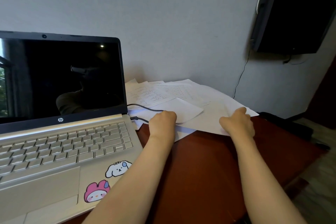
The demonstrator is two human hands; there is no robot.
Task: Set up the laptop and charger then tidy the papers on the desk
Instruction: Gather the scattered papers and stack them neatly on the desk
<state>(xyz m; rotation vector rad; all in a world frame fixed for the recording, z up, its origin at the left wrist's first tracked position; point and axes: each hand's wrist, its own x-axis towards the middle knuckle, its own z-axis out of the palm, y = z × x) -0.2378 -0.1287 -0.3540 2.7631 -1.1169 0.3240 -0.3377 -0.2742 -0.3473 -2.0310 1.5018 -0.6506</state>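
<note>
Risk: left hand point(162, 123) and right hand point(237, 123) have fingers curled on the near edges of the loose papers point(181, 92) right of the laptop point(72, 142); the charger cable point(143, 107) lies across them, so gathering could yank the plug point(135, 118) or slide sheets off the table point(209, 169).

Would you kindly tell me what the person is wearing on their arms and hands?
Nothing that shows. The left hand and right hand are ungloved, with no ring, watch or bracelet visible. The left arm and right arm are bare down to the picture's lower edge, with no sleeve in view.
</note>
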